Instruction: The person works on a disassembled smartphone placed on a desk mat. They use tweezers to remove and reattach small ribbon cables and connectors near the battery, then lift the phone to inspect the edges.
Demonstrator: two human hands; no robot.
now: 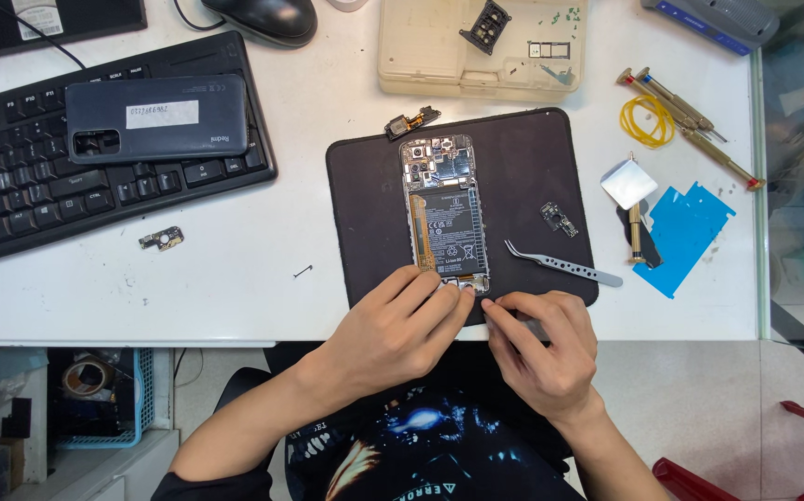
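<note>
Two bare hands meeting at the near end of an opened phone [444, 213], lying lengthwise on a matte black mat [523, 167] with rounded corners; left hand [393, 334] pressing fingertips onto the phone's lower edge, right hand [546, 343] pinching thumb and forefinger together just beside that corner, on what cannot be told. Glossy battery and tiny boards showing inside. Slim steel tweezers [564, 265] resting right of the phone, dark back cover [156, 118] sitting on the keyboard [12, 186], white tabletop lying open between

Bottom edge of opened phone [443, 215] hidden under left hand [393, 332] fingers; mouse [263, 17] cut by top edge; tiny screw [303, 271] unclear.
</note>
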